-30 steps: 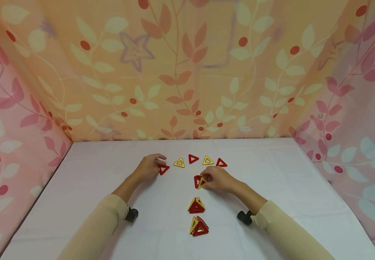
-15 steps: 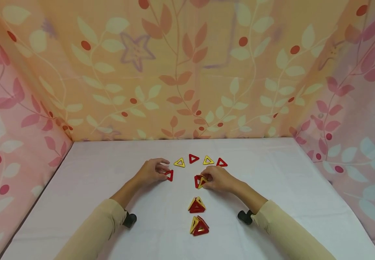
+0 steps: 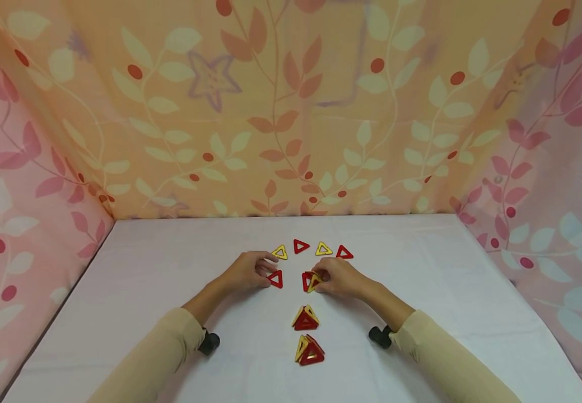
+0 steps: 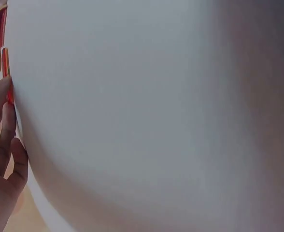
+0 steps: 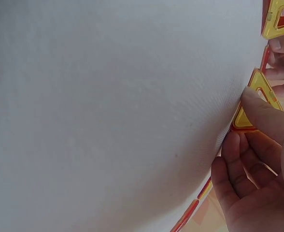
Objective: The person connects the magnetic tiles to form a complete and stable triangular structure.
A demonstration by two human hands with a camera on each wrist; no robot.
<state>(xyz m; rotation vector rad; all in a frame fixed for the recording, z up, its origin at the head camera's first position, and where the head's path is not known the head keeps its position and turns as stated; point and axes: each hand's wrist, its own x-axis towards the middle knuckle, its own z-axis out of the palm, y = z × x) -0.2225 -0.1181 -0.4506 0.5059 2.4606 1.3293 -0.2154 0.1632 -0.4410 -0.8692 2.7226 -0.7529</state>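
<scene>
My left hand pinches a red triangular magnetic tile between thumb and fingers, standing it on edge over the white table. Just to the right, my right hand grips a partly built pyramid of red and yellow triangular tiles. In the right wrist view its thumb presses a yellow face, with red edges behind. The fingers of the left hand show beyond it, near the red tile's edge. Two finished-looking red and yellow pyramids, a farther one and a nearer one, stand closer to me.
Behind the hands, loose triangles lie in an arc: a yellow tile, a red tile, another yellow tile and another red tile. A patterned curtain borders the table's back and sides.
My left hand has picked the red tile up from the left end of the arc and carried it right and nearer, toward the right hand. The right hand keeps its place.
</scene>
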